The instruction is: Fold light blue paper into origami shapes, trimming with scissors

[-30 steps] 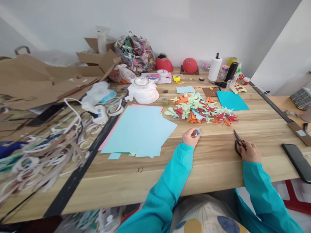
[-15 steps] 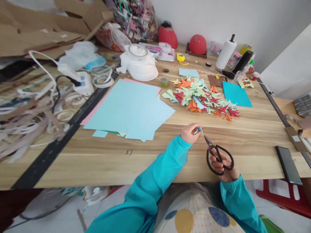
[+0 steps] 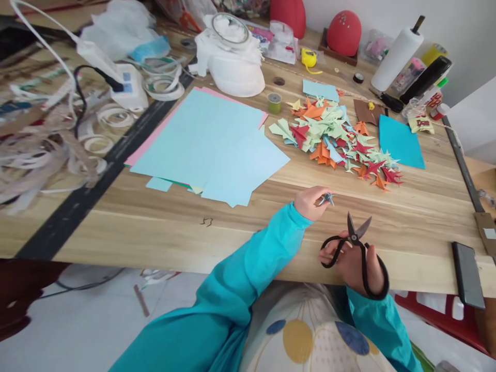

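Observation:
Between the fingertips of my left hand is a small folded blue paper piece, its narrow points sticking out. My right hand grips black-handled scissors through the loops; their blades stand apart, pointing away from me, just right of the paper piece and not touching it. Beyond both hands lies a heap of folded paper shapes in pale green, orange, red and blue. Left of my left hand rests a stack of large light-blue sheets, with pink edges showing underneath.
A small green spool and white caps stand behind the sheets. A yellow tape measure, a bright blue square of paper and a white roll sit farther back. At right is a phone; ribbons cover the left side.
The scissors' blades have opened and moved away from the blue paper piece, whose tip they were at before. My right hand has turned. The view has shifted, so the table appears closer.

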A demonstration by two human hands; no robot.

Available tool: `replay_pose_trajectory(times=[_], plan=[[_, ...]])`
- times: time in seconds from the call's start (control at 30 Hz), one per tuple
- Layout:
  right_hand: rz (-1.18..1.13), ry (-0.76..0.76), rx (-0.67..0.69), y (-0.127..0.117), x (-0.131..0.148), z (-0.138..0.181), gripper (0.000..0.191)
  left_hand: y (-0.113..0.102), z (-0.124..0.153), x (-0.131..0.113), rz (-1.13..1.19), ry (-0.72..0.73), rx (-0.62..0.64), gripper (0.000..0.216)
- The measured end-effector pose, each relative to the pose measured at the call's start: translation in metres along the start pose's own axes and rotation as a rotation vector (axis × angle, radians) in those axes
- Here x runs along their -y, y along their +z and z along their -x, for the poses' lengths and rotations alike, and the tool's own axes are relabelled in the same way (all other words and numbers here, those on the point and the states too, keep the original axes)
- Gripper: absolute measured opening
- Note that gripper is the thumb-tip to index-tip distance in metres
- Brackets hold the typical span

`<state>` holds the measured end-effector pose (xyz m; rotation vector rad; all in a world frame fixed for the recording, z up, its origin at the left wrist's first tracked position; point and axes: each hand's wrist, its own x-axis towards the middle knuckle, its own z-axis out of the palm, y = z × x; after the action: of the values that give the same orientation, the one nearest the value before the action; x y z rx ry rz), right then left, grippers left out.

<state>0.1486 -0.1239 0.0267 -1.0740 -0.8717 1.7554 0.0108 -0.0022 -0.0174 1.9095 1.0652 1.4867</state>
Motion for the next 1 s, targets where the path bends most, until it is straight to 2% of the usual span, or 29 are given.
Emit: replay_pose_trajectory(times=[0.23,0.47,0.8,1.0], plan=[[0.11,0.048,-0.137,-0.003,-0.006,0.0,0.047,0.001,0.001,-0.001,-0.002,-0.007,0.04,0.019],[0.213,0.115,-0.166,0.001,0.003,-0.004,0.044,0.003,0.002,0.001,0.004,0.072,0.055,0.019],[0.243,0.126,-0.178,0.004,0.006,-0.011,0.049,0.002,0.001,0.001,-0.017,0.073,0.103,0.017],[0.334,0.093,-0.203,0.005,0.003,-0.011,0.047,0.003,0.001,0.003,-0.035,0.157,0.086,0.017]])
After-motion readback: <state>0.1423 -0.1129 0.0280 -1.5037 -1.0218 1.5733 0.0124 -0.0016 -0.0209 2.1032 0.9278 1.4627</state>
